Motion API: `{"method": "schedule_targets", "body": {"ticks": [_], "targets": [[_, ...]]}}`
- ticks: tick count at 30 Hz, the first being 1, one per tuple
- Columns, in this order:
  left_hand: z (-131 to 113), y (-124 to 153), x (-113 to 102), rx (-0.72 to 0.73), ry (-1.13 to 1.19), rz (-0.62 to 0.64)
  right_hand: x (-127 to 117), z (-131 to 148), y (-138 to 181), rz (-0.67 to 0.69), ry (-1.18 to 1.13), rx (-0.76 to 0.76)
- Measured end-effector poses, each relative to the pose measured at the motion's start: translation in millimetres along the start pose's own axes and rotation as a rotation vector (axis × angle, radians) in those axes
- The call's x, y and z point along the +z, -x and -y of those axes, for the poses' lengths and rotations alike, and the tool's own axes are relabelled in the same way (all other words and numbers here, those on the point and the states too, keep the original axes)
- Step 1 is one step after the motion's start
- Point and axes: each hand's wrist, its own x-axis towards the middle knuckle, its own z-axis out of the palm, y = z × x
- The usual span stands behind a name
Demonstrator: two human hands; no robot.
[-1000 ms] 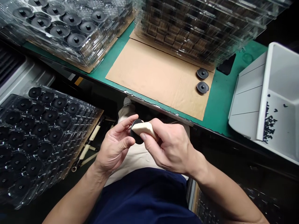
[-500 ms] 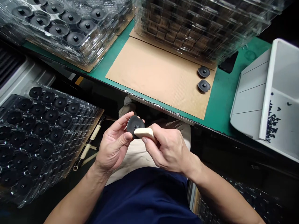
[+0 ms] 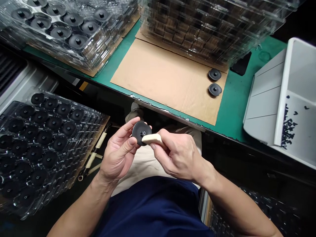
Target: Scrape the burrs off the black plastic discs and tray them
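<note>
Between the fingers and thumb of my left hand is a round black disc-shaped part with a small post at its centre, its face turned up towards me. My right hand is closed around a cream-coloured block, like a pad or folded cloth. The block's tip lies against or just over the lower right of the disc, by the post. Two similar black parts, an upper one and a lower one, lie at the right side of the cardboard sheet on the bench.
Stacked clear trays of black discs stand low at the left. More tray stacks are on the green bench, at the back left and back centre. At the right is a grey bin with small dark scraps.
The held disc has shifted slightly up and left with my left hand and shows more of its face. The cream block stays at its lower right edge. The view has moved a little.
</note>
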Motion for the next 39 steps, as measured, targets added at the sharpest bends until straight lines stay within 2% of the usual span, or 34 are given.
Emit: {"method": "schedule_targets", "body": {"ticks": [9, 39], "targets": [[-0.8, -1.4, -1.0, 0.016, -0.016, 0.006, 1.8, -7.5, 0.6, -0.001, 0.038, 0.046], [-1.1, -0.7, 1.0, -0.065, -0.013, 0.047, 3.6, -12.9, -2.0, -0.088, 0.118, 0.036]]}}
